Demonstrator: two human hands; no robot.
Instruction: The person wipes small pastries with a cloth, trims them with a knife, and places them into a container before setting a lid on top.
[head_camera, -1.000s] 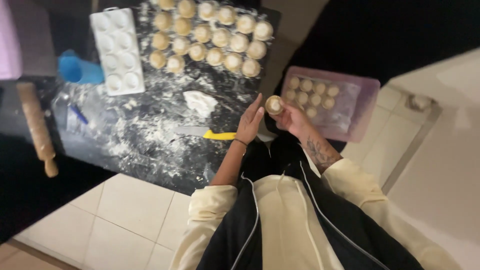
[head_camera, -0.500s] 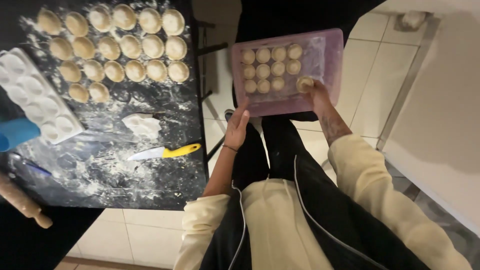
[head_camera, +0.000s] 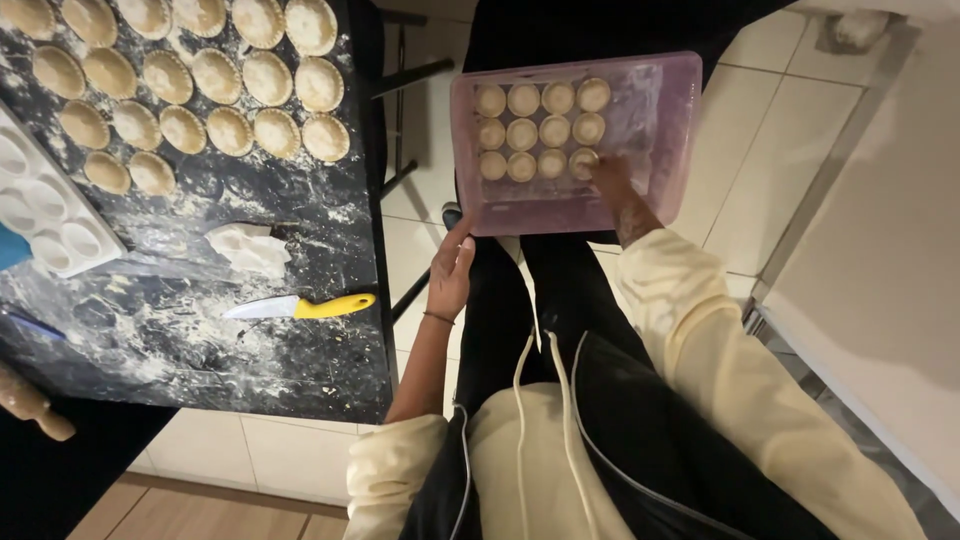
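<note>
Right hand (head_camera: 612, 180) inside translucent pink plastic tray (head_camera: 670, 130), fingertips curled on round pale dough piece (head_camera: 583, 160) at row's end (grip depth unclear). Left hand (head_camera: 450, 272) open, empty, below tray. Risk: pressing dents soft neighbours beside fingers; tray may tip.

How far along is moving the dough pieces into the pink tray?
Done: eleven dough pieces sit in rows in the pink tray. In hand: the right hand is on a twelfth dough piece at the bottom row's end; the left hand is empty. Left: about sixteen filled dough rounds on the floured table.
</note>
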